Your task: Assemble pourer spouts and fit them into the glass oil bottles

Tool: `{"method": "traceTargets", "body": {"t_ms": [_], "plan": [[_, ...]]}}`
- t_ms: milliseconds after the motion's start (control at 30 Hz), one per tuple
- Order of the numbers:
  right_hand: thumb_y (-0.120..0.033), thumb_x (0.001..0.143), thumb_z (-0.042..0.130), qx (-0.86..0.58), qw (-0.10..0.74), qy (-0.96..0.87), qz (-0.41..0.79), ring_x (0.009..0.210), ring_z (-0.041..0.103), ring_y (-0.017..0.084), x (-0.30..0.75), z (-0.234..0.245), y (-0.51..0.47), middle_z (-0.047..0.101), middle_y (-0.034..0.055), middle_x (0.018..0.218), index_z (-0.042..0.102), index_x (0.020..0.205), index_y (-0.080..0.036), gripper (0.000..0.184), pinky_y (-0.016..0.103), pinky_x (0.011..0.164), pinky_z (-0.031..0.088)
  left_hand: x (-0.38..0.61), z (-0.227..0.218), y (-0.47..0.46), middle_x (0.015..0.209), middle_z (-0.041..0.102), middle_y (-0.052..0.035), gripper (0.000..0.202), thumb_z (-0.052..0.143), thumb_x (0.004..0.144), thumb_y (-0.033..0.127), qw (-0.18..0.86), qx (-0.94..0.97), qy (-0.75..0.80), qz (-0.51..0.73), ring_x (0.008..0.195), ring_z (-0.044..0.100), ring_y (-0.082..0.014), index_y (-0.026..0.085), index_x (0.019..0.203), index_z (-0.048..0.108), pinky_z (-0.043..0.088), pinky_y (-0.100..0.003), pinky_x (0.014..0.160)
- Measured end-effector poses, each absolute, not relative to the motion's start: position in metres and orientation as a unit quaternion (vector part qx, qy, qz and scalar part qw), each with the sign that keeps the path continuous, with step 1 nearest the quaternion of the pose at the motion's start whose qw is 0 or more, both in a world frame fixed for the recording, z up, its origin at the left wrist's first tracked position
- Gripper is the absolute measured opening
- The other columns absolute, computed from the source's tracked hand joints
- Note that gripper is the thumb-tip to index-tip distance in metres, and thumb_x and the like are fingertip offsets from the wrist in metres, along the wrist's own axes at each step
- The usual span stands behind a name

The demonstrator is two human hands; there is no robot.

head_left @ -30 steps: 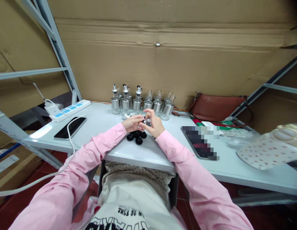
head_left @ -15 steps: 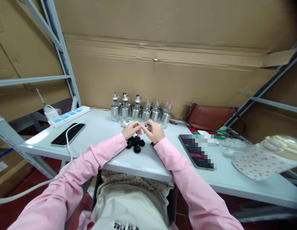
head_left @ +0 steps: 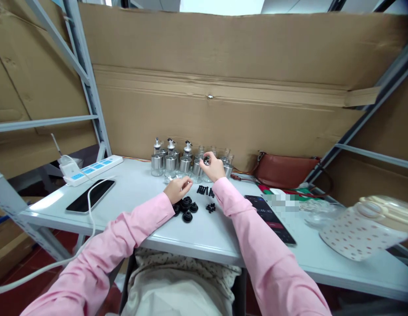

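My left hand [head_left: 178,189] hovers with curled fingers just above a cluster of black ribbed stoppers [head_left: 187,217]; whatever it may hold is hidden. My right hand [head_left: 214,167] reaches up in front of the back row, thumb and forefinger curved with a gap between them. Behind it stand several glass bottles with steel sleeves [head_left: 185,165]; it partly covers some of them, and I cannot tell whether it touches one. Three at the left carry pourer spouts [head_left: 171,143]. Small black tubes [head_left: 202,190] and tiny black pieces [head_left: 210,207] lie beside my right sleeve.
A phone [head_left: 91,196] and a white power strip [head_left: 93,170] with a trailing cable are on the left. To the right lie another phone [head_left: 272,221], a brown bag [head_left: 286,172] and a spotted container [head_left: 362,228]. Cardboard [head_left: 223,127] rises behind the table.
My hands have come apart. The right one has moved up towards the bottles, uncovering the small black tubes and pieces, while the left stays near the stoppers. The view has tilted upward.
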State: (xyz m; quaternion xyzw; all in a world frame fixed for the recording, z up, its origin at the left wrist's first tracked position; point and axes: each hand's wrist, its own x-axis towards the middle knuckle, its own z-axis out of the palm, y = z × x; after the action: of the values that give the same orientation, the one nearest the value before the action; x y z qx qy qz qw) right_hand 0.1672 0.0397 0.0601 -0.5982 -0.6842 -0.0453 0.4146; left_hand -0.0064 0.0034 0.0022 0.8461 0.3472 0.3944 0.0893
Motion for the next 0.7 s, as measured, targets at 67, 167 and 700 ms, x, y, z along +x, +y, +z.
{"method": "traceTargets", "body": {"t_ms": [67, 167, 700], "plan": [[-0.042, 0.074, 0.046, -0.615, 0.374, -0.692, -0.047, 0.063, 0.056, 0.017, 0.167, 0.062, 0.048, 0.061, 0.0028, 0.067, 0.054, 0.102, -0.022, 0.036, 0.025, 0.064, 0.039, -0.007, 0.001, 0.005, 0.060, 0.057, 0.0020, 0.017, 0.039, 0.086, 0.028, 0.071, 0.846, 0.355, 0.390, 0.059, 0.052, -0.0120, 0.018, 0.085, 0.053, 0.039, -0.025, 0.067], [-0.045, 0.076, 0.044, -0.636, 0.350, -0.686, -0.056, 0.071, 0.059, 0.020, 0.164, 0.062, 0.055, 0.064, 0.0054, 0.075, 0.051, 0.110, -0.023, 0.041, 0.028, 0.066, 0.040, -0.007, 0.000, 0.007, 0.061, 0.058, 0.0020, 0.017, 0.039, 0.086, 0.027, 0.053, 0.848, 0.360, 0.385, 0.060, 0.052, -0.0122, 0.018, 0.087, 0.053, 0.038, -0.026, 0.069], [-0.047, 0.078, 0.044, -0.650, 0.323, -0.684, -0.074, 0.074, 0.061, 0.023, 0.157, 0.064, 0.063, 0.065, 0.0096, 0.081, 0.054, 0.091, -0.021, 0.032, 0.029, 0.063, 0.039, -0.007, 0.003, 0.000, 0.083, 0.060, -0.0058, 0.032, 0.047, 0.079, 0.042, 0.095, 0.904, 0.263, 0.324, 0.082, 0.054, -0.0196, 0.017, 0.098, 0.055, 0.037, -0.031, 0.080]]}}
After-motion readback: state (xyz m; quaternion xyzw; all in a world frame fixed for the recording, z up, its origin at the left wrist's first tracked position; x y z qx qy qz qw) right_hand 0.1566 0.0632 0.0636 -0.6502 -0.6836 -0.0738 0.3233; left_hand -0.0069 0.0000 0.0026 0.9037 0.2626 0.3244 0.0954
